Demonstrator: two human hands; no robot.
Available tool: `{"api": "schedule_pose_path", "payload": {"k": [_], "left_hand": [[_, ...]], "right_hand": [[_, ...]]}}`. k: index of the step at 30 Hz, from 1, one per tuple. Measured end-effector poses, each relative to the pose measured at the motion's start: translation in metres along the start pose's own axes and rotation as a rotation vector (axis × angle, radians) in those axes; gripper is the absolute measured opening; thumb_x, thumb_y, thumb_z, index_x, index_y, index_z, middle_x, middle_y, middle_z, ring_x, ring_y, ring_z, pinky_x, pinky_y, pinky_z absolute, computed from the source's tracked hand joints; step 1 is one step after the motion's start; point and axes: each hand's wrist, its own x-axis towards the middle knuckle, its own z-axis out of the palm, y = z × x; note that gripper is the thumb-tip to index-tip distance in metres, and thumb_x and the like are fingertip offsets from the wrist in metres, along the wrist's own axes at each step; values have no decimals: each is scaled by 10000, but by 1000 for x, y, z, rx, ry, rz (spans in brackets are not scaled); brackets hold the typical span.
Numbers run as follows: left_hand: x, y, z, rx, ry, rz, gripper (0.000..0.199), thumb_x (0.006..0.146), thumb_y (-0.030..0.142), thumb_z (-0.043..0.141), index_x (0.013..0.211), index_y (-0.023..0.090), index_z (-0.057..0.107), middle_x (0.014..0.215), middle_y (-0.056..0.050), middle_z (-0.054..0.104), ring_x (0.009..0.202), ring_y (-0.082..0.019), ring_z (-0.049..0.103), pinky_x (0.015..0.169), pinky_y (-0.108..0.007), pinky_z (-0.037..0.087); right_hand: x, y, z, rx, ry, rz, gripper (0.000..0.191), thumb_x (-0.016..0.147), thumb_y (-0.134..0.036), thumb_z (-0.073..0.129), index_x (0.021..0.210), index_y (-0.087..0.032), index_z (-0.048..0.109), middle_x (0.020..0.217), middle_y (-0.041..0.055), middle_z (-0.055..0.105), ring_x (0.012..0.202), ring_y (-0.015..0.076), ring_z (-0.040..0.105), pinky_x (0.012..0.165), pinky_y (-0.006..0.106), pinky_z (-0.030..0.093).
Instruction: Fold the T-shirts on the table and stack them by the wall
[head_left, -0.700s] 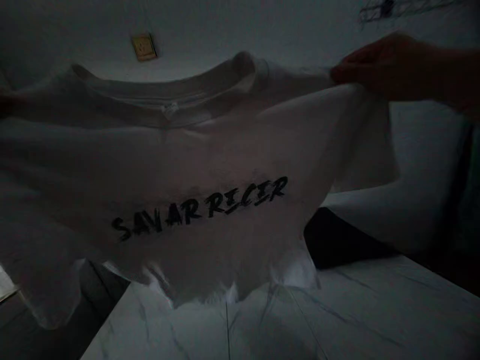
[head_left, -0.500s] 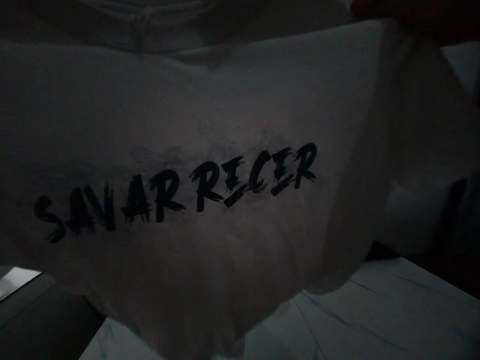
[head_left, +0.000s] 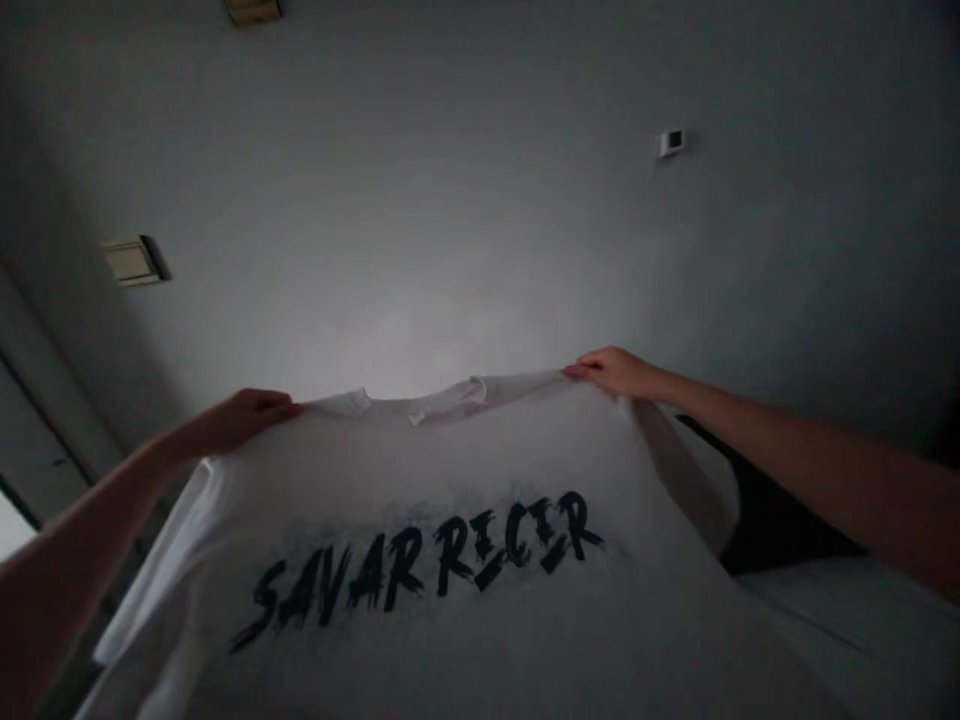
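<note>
- Head view: the left hand (head_left: 251,413) pinches one shoulder of a white T-shirt (head_left: 420,462).
- The right hand (head_left: 616,372) pinches the other shoulder.
- The T-shirt hangs spread between both hands before a grey wall (head_left: 450,200), dark lettering (head_left: 444,568) facing the camera.

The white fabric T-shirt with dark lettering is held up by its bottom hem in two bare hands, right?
Not the bottom hem: the head view shows the bare left hand and bare right hand holding up the white fabric T-shirt with dark lettering by its shoulders.
</note>
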Motion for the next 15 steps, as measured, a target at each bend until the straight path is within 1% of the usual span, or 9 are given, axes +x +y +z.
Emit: {"api": "schedule_pose_path", "payload": {"k": [1,2,3,4,6,9,12,15], "left_hand": [[-1,-2,8,-44,-153,2,579,782,655,451,601,110,523,541,74,428,591,-52,430,588,-152,356],[-2,-6,18,-80,-275,-13,555,752,670,447,588,143,497,539,69,412,586,-63,406,564,-162,339],[-5,-10,30,-102,-358,-38,535,728,683,435,580,170,476,539,63,400,583,-77,393,547,-179,330],[-8,-15,43,-118,-398,-74,523,706,693,422,573,189,464,537,56,395,579,-93,390,540,-199,328],[-13,-23,70,-130,-449,-141,500,679,687,413,544,207,445,528,43,394,578,-118,401,549,-232,333],[-16,-33,108,-116,-484,-214,476,673,660,422,509,213,427,510,36,397,574,-133,418,569,-253,333],[-21,-41,139,-86,-472,-262,456,706,635,428,543,212,467,515,35,446,589,-143,462,587,-252,338],[-26,-45,161,-25,-449,-281,437,761,611,434,609,211,526,565,30,528,623,-151,512,591,-246,332]], "right_hand": [[0,3,14,33,-64,22,581,864,-684,452,612,-178,587,526,-34,501,517,112,455,511,243,318],[-4,5,29,41,-126,50,567,879,-659,439,593,-187,570,527,-27,508,525,121,464,512,246,310],[-9,6,45,35,-199,72,533,899,-613,435,603,-193,576,548,-18,537,550,129,488,527,246,315],[-14,6,61,10,-267,105,492,916,-562,437,625,-196,591,575,-9,572,576,137,515,542,245,321],[-24,6,89,-68,-391,161,406,940,-470,446,694,-205,630,656,8,645,643,149,574,574,242,333],[-30,12,122,-190,-513,201,350,962,-422,449,773,-220,664,781,28,717,741,163,638,597,236,341],[-31,24,143,-279,-557,179,353,984,-421,421,839,-230,681,883,44,746,803,181,669,600,241,345],[-32,37,153,-348,-559,167,362,998,-429,393,898,-235,682,928,49,752,822,194,682,592,247,346]]}}
